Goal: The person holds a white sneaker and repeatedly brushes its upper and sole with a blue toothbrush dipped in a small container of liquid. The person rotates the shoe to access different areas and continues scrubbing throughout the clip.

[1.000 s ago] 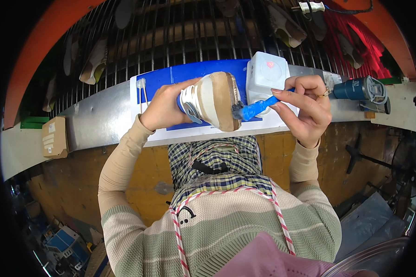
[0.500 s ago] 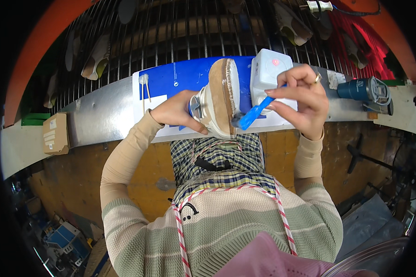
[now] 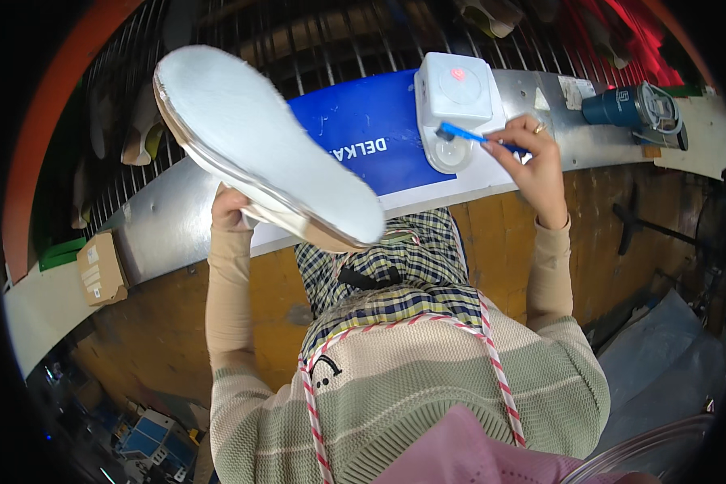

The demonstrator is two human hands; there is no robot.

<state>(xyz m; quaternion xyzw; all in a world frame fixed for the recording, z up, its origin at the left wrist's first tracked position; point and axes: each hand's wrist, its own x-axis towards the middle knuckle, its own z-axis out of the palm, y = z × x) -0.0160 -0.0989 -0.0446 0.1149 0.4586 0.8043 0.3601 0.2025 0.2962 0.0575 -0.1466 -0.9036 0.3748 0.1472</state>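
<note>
My left hand [image 3: 228, 206] grips a shoe [image 3: 258, 129], held up with its pale, whitish bottom turned toward the head view. Tan and cream side parts show along the shoe's lower edge, and most of my left fingers are hidden behind it. My right hand [image 3: 536, 165] pinches the handle of a small blue brush [image 3: 465, 135]. The brush's dark tip is at the round dish [image 3: 450, 155] in front of a white box-shaped dispenser [image 3: 456, 89]; whether it touches the dish, I cannot tell.
A blue printed sheet [image 3: 367, 109] lies on the metal ledge [image 3: 157, 210]. To the right is a dark teal tumbler [image 3: 617, 106]; at the left, a small cardboard box [image 3: 101, 269]. Behind the ledge, several shoes rest on a rack of metal rods [image 3: 331, 48].
The shoe has gone up and left, turning so its bottom faces the head view. My right hand has drawn the brush off the shoe's edge to the dispenser's dish.
</note>
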